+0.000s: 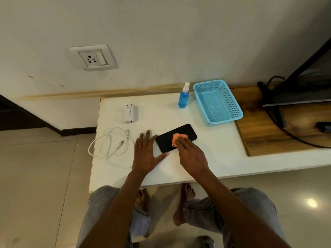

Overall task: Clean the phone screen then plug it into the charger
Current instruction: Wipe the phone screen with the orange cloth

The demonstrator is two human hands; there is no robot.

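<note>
— Where's the phone?

— The phone (176, 137) lies flat and dark on the white surface (206, 149), angled, near the middle. My right hand (191, 154) presses an orange cloth (178, 138) onto it with fingers fairly straight; the hand hides the near right part of the phone, and most of the cloth is under my fingers.

— And your left hand?

— My left hand (146, 154) lies wide and flat on the surface, holding nothing, fingers and thumb touching the phone's left edge.

— The charging parts?

— The charger (130, 114) lies far left, unplugged, its print too small to read. The cable (111, 146) lies coiled near the left edge, one loop hanging past it, both ends loose. The socket (94, 57) is up on the wall.

— Anything else?

— A spray bottle (184, 96) with blue liquid stands at the far side, just beside a blue basket (217, 102). At the right a dark screen (304, 76) is cut off by the frame.
</note>
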